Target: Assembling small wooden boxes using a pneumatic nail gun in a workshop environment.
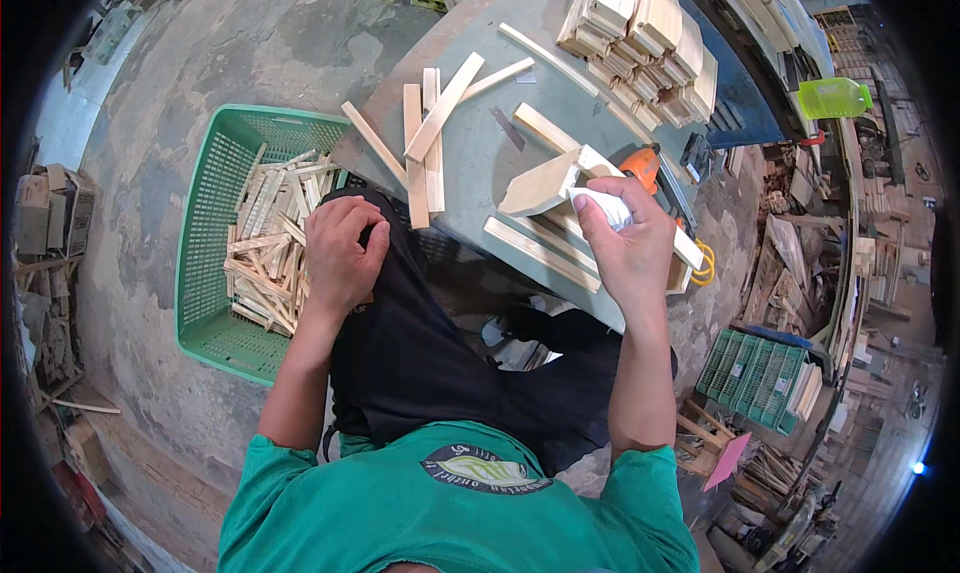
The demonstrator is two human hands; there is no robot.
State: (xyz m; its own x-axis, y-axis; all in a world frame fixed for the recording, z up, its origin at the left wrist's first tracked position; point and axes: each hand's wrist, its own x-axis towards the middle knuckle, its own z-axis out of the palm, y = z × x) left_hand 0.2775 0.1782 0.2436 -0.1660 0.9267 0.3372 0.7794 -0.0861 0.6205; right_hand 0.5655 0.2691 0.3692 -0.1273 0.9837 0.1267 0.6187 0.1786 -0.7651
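My right hand (640, 233) pinches a crumpled white wad (607, 209), cloth or paper, between thumb and fingers. It is held at the upper edge of a pale wooden assembly (543, 182) with a flat, angled end panel, which lies on the grey-green worktable (470, 188). Part of the assembly is hidden behind my hand and wrist. My left hand (345, 248) rests on my left knee, its fingers loosely bent and nothing visible in them. Close by my right hand, an orange tool (640, 168) lies partly covered.
Left of my knee stands a green plastic crate (200, 263) of wood offcuts. Loose wooden strips (445, 108) cross one another on the table. Shaped wooden blocks (650, 33) are stacked at its far right. A yellow hose (706, 263) hangs by the right edge; another green crate (750, 373) stands beyond.
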